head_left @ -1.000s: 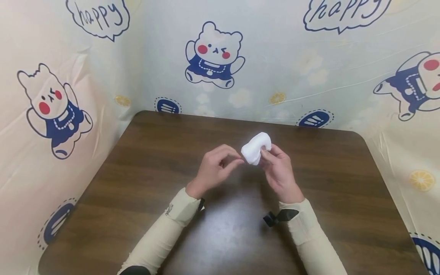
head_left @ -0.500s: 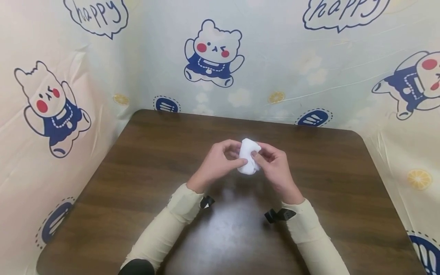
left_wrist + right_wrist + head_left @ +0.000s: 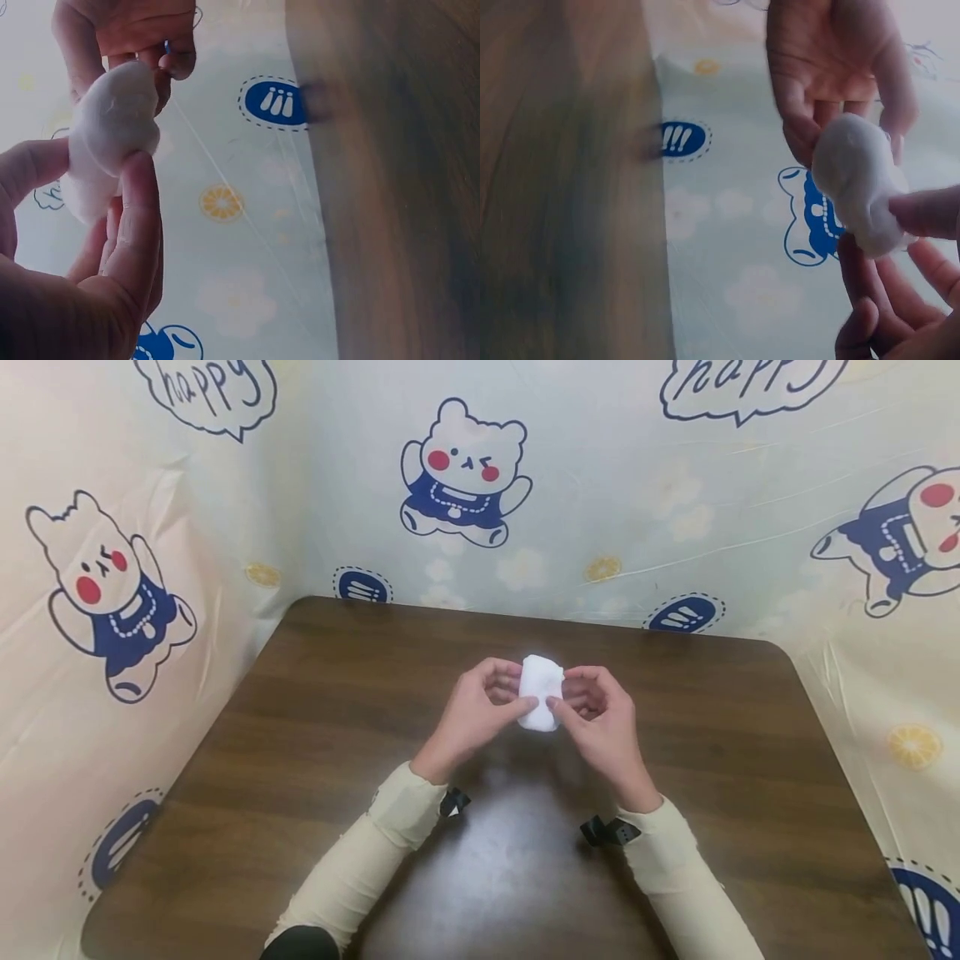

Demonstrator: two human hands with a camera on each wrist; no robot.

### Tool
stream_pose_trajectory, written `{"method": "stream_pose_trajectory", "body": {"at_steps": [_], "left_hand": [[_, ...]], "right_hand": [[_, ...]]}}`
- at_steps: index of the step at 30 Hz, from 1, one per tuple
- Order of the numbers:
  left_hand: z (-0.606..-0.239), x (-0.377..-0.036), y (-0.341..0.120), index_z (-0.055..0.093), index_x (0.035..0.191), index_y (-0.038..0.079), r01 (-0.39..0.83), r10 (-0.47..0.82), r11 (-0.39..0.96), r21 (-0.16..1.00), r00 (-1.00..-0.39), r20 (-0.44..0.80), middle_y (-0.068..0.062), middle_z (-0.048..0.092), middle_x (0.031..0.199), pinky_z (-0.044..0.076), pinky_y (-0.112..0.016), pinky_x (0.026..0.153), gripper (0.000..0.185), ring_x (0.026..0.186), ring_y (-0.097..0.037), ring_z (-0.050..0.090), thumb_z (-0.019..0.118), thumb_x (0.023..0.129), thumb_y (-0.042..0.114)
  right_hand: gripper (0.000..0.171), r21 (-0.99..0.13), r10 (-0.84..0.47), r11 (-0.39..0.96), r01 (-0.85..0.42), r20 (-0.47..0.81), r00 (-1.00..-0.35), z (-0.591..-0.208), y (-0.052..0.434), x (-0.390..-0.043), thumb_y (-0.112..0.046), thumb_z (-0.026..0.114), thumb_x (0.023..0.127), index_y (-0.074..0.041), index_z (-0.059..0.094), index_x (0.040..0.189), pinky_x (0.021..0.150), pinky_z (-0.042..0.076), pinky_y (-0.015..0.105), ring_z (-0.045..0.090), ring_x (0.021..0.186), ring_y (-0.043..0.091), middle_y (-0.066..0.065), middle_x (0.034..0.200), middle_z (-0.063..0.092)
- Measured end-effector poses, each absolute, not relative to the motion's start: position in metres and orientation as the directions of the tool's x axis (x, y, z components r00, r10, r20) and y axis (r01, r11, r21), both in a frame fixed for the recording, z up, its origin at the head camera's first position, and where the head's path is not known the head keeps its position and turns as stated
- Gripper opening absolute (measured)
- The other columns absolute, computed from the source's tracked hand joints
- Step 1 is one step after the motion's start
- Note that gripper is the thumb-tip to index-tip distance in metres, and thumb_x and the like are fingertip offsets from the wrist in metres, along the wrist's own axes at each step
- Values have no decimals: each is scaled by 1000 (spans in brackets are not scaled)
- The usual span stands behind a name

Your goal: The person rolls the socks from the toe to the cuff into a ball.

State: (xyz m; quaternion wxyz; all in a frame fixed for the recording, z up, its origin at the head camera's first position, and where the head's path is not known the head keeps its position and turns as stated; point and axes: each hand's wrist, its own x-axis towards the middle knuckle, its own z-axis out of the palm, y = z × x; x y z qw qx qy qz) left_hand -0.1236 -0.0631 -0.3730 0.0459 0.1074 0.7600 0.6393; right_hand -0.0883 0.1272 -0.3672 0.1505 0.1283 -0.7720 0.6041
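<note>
A small white wad of soft cloth (image 3: pixel 541 692) sat just above the centre of the head view, held up off the desk (image 3: pixel 315 760) between both hands. It looked like a rolled or bunched piece of fabric, taller than wide, its surface smooth and rounded.

The left hand (image 3: pixel 480 710) pinched it from the left, thumb pressed on the near face and the curled fingers behind it. In the left wrist view the wad (image 3: pixel 109 135) lay in the upper left of the frame, with the left thumb (image 3: pixel 139 217) laid along its lower edge and the left hand (image 3: pixel 67 285) filling the lower left corner.

The right hand (image 3: pixel 600 718) pinched the wad from the right in the same way, thumb in front and fingers curled round the back. In the right wrist view the wad (image 3: pixel 859 187) lay at the right of the frame, the right thumb (image 3: pixel 926 212) touching its lower right end, while the other hand's palm (image 3: pixel 832 67) showed above it.

Both forearms wore pale cream sleeves (image 3: pixel 375 860), each with a small black clip at the wrist (image 3: pixel 607 831).

The desk was dark brown wood grain with rounded corners. Around it on three sides stood a pale sheet printed with cartoon bears (image 3: pixel 465 472), lemon slices and "happy" speech bubbles (image 3: pixel 750 385).
</note>
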Motion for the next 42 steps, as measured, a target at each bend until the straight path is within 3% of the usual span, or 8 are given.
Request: {"method": "stream_pose_trajectory", "body": {"at_steps": [4,8,20,28,35,42], "left_hand": [[-375,-124,-63,55,125,9,135,241,115,984,-965,104,-7,70,100,57,-37,76,49,87,-23,70,82,84,11],[-377,-124,-63,60,124,14,181,254,144,973,-957,140,-5,71,101,58,-36,75,45,86,-20,70,82,85,13],[-388,-129,-61,65,125,5,157,273,322,934,-960,67,-4,69,105,57,-32,70,44,85,-18,67,82,86,16],[-413,-131,-58,64,127,-1,55,289,457,888,-953,-90,-11,63,114,55,-31,63,46,79,-19,68,80,87,16],[-433,-131,-52,71,115,-2,208,349,657,725,-936,-48,-14,65,112,49,-36,83,34,98,-25,56,79,87,17],[-438,-129,-50,72,113,-2,247,371,693,678,-928,-41,-14,66,111,45,-40,89,33,103,-26,55,80,87,17]], "right_hand": [[26,-842,30,359,-402,441,-897,-377,128,-91,-5,78,87,-1,67,111,67,54,27,65,76,23,10,95,69],[20,-790,17,425,-442,494,-869,-397,134,-102,-16,79,88,-12,75,108,67,55,27,63,76,13,-1,93,68],[19,-758,-37,540,-365,412,-911,-404,133,-103,-12,77,90,-8,77,109,70,57,35,65,78,15,3,94,67],[18,-732,-106,623,-277,272,-956,-428,128,-105,-8,73,91,-3,75,109,71,57,36,65,80,20,8,95,68],[16,-678,-144,694,-240,196,-970,-449,122,-106,-6,73,89,-1,76,104,68,52,37,60,75,20,8,88,69],[15,-663,-162,719,-208,132,-978,-455,121,-106,-5,72,89,-1,76,103,71,53,38,61,77,21,8,89,70]]}}
